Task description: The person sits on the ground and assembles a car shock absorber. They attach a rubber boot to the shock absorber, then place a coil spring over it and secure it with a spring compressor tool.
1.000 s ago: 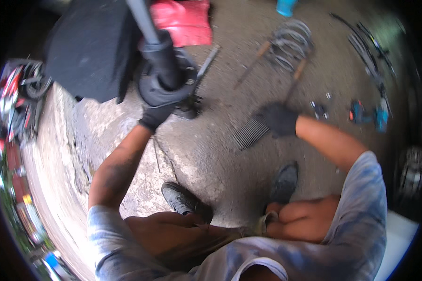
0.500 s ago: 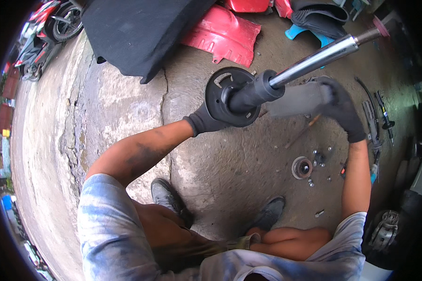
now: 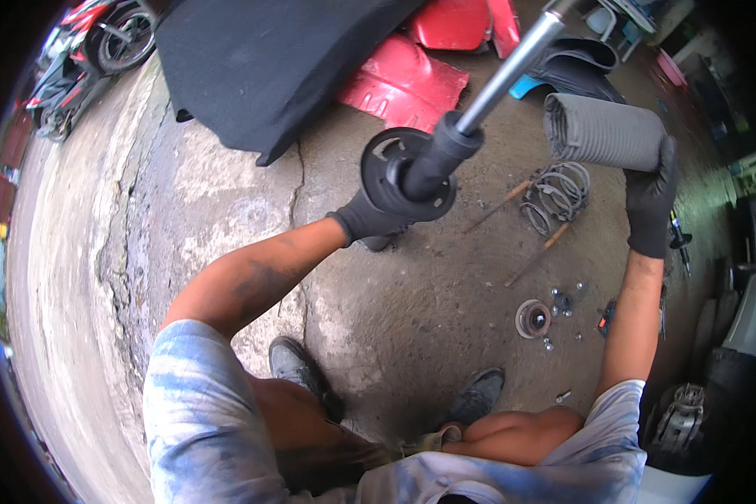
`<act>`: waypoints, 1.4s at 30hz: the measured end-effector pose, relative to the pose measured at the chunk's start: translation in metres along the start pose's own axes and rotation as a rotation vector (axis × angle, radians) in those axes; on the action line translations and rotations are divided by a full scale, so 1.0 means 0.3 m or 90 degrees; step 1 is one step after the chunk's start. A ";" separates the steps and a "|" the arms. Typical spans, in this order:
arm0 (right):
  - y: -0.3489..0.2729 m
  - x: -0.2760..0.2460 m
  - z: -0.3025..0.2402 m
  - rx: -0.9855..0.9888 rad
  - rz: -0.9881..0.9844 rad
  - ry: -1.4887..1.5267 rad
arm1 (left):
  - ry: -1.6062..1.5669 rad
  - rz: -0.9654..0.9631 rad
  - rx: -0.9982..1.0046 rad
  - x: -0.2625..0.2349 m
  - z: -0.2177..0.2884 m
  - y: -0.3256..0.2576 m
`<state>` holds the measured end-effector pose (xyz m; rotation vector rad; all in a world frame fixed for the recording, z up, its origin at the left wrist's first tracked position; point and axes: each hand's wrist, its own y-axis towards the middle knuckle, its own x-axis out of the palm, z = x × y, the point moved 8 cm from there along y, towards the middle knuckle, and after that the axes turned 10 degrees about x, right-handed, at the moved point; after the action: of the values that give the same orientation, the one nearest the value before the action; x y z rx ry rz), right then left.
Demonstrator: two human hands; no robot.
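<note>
My left hand (image 3: 368, 220), in a dark glove, is closed around the shock absorber strut (image 3: 439, 160) just below its round black spring seat (image 3: 378, 172). The strut's shiny rod (image 3: 512, 71) points up and away to the right, its tip near the top edge of the view. Out to the right, my gloved right hand (image 3: 652, 197) grips one end of a grey ribbed dust boot (image 3: 605, 130), which lies sideways, apart from the rod. Between the hands, a coil spring (image 3: 559, 197) rests on the ground, with two thin rods (image 3: 502, 206) next to it.
Near my right foot sit a round metal mount (image 3: 532, 319), several nuts (image 3: 562, 298) and a loose bolt (image 3: 563, 396). At the far side lie a large black panel (image 3: 260, 67) and red body panels (image 3: 412, 80). A motorcycle (image 3: 122, 42) stands far left.
My right hand has carried the dust boot right, away from the strut, uncovering the coil spring. The strut has shifted slightly left and its rod points more steeply away, still in my left hand.
</note>
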<state>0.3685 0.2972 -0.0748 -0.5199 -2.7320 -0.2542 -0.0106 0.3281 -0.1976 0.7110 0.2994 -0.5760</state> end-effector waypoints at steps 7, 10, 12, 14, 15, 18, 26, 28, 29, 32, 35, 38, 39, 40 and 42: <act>-0.026 0.104 -0.107 -0.100 0.024 0.142 | 0.193 -0.036 0.099 0.015 -0.082 -0.074; -0.106 0.185 -0.281 -0.362 0.045 -0.074 | 0.111 -0.035 0.076 0.024 -0.076 -0.076; -0.181 0.252 -0.383 -0.604 0.079 -0.479 | 0.008 -0.064 0.032 0.040 -0.067 -0.059; -0.264 0.365 -0.423 -0.785 0.092 -0.745 | -0.011 -0.074 -0.030 0.051 -0.052 -0.034; -0.283 0.425 -0.399 -0.794 0.069 -0.732 | 0.001 -0.081 -0.026 0.056 -0.056 -0.039; -0.291 0.556 -0.353 -0.691 -0.042 -0.510 | 0.070 -0.099 0.067 0.060 -0.048 -0.057; -0.290 0.691 -0.335 -0.430 -0.314 -0.342 | -0.039 -0.181 0.001 0.083 -0.135 -0.140; -0.300 0.732 -0.302 -0.338 -0.325 -0.393 | -0.002 -0.200 0.039 0.119 -0.157 -0.146; -0.294 0.734 -0.273 -0.297 -0.317 -0.377 | 0.097 -0.224 0.078 0.120 -0.171 -0.157; -0.249 0.669 -0.160 -0.260 -0.223 -0.232 | 0.157 -0.249 0.107 0.125 -0.173 -0.162; -0.242 0.606 -0.185 -0.351 -0.181 -0.227 | -0.110 -0.293 0.005 0.114 -0.083 -0.065; -0.255 0.594 -0.228 -0.464 -0.189 -0.226 | -0.016 -0.267 -0.020 0.092 -0.053 -0.083; -0.261 0.597 -0.225 -0.452 -0.194 -0.239 | 0.072 -0.234 0.007 0.116 -0.072 -0.097; -0.261 0.600 -0.216 -0.440 -0.198 -0.253 | 0.080 -0.225 0.039 0.133 -0.088 -0.108; -0.247 0.572 -0.169 -0.493 -0.158 -0.259 | 0.101 -0.213 0.099 0.141 -0.096 -0.111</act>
<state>0.2057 0.2726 0.0271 -0.4459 -3.0101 -1.4438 0.0018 0.3107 -0.2548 0.8658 0.5307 -0.8688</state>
